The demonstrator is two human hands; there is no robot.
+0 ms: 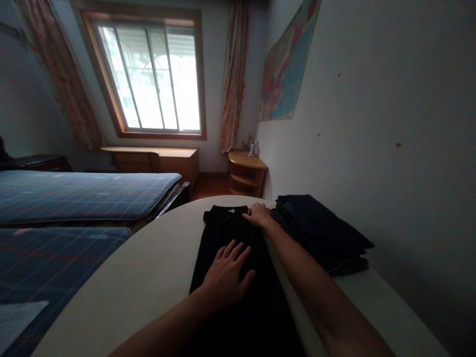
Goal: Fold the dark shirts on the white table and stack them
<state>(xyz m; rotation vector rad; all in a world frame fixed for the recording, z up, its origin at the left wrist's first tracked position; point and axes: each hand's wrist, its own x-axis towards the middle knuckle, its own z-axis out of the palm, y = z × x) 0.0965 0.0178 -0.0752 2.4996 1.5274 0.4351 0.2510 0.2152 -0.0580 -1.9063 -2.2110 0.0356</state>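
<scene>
A black shirt (pixel 241 312), folded into a long narrow shape, lies on the white table (pixel 159 267). Its neck end with a small white label (pixel 232 211) is at the far side. My left hand (pixel 227 274) rests flat on the middle of the shirt, palm down, fingers spread. At the shirt's far right corner is my right hand (pixel 259 214), its fingers bent over the fabric edge and its thumb toward the label. The fingertips are partly hidden. The near end of the shirt runs out of view.
A stack of folded dark clothes (pixel 316 223) sits on the table's right side, close to the wall (pixel 372 188). Beds with blue plaid mattresses (pixel 85 196) stand to the left. A corner shelf (pixel 247 161) and a wooden desk (pixel 174 156) are beyond the table, near the window.
</scene>
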